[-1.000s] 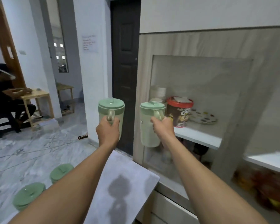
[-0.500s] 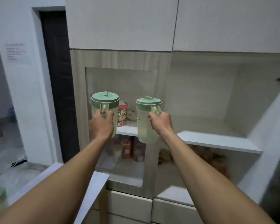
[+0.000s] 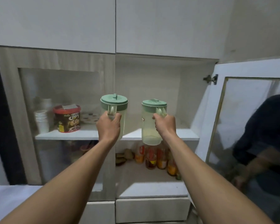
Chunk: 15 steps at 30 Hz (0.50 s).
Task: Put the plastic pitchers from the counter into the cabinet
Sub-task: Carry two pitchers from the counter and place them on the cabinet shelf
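Observation:
I hold two pale plastic pitchers with green lids, one in each hand, in front of the cabinet. My left hand (image 3: 109, 125) grips the handle of the left pitcher (image 3: 114, 105), which hangs before the post between the two cabinet bays. My right hand (image 3: 164, 125) grips the handle of the right pitcher (image 3: 149, 125), held upright in the air before the open right bay, its base just below the front edge of the white upper shelf (image 3: 187, 135).
The right glass door (image 3: 249, 120) stands swung open at the right, reflecting a person. The left bay is behind a shut glass door, with a red cereal tub (image 3: 67, 118) and stacked white cups (image 3: 42, 121). Bottles (image 3: 157, 159) fill the lower shelf. A white counter (image 3: 8, 201) lies lower left.
My view has swung right from the room to face the cabinet squarely. Both hands kept their pitchers and now hold them nearer the open right bay.

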Available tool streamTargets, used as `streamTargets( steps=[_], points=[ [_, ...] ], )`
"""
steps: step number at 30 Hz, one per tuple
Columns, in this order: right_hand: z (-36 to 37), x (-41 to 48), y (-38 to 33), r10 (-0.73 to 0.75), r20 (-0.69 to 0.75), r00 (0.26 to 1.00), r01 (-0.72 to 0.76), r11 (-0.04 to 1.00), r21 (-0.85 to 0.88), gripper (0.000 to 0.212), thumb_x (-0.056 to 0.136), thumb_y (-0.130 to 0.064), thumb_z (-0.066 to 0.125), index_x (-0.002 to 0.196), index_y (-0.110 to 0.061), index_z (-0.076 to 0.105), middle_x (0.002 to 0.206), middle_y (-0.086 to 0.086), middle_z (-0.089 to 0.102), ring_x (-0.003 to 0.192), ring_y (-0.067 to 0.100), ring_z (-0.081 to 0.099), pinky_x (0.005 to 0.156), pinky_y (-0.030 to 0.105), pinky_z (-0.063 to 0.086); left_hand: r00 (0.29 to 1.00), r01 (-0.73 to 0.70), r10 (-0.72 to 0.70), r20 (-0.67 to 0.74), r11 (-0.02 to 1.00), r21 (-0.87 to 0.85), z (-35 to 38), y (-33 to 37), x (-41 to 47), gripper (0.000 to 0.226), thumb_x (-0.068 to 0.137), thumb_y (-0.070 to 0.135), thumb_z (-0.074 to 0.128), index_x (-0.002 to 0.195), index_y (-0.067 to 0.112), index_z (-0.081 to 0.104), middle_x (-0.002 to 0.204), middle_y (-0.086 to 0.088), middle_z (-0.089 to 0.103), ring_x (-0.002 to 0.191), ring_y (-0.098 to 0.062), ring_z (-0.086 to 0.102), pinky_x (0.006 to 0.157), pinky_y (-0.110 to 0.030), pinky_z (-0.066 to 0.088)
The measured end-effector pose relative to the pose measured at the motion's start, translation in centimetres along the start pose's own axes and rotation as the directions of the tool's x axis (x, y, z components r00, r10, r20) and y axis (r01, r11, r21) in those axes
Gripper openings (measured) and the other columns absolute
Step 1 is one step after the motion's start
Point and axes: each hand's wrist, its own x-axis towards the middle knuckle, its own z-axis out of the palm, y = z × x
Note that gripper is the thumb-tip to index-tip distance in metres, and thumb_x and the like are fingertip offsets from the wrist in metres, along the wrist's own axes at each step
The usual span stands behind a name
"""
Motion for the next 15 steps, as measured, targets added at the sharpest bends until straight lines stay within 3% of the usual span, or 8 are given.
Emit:
streamTargets(
  steps=[5,10,15],
  points=[
    [-2.7,3.9,1.3,0.003,-0.087,0.996,-0.003,1.0,-0.001,0.011,0.072,-0.026,0.064,0.069,-0.015,0.068,0.06,-0.002,0.061,0.062,0.022,0.056,0.062,0.037,0.046,0.997,-0.007,0.01,0.08,0.999,-0.037,5.9,1.1,0.9,0.02,0.093,0.027,0.058,0.081,0.012,0.065,0.074,-0.004,0.066,0.066,-0.018,0.061,0.051,-0.026,0.039],
    [-3.6,8.2,1.8,0.015,-0.139,0.99,-0.016,1.0,-0.007,0.009,0.071,-0.023,0.064,0.065,-0.019,0.06,0.055,-0.003,0.054,0.055,0.021,0.049,0.06,0.036,0.042,0.989,0.002,0.015,0.144,0.993,-0.121,11.0,0.7,4.2,0.021,0.082,0.034,0.056,0.075,0.015,0.064,0.07,-0.007,0.068,0.07,-0.031,0.068,0.066,-0.047,0.058],
    [-3.9,12.9,2.1,0.001,-0.196,0.981,-0.01,0.999,-0.048,0.006,0.072,-0.024,0.062,0.068,-0.019,0.063,0.059,-0.002,0.057,0.058,0.021,0.052,0.06,0.035,0.044,0.981,-0.008,0.035,0.192,0.99,-0.141,15.8,0.2,7.7,0.022,0.082,0.035,0.056,0.073,0.015,0.063,0.07,-0.008,0.069,0.07,-0.031,0.068,0.07,-0.048,0.058]
  ],
)
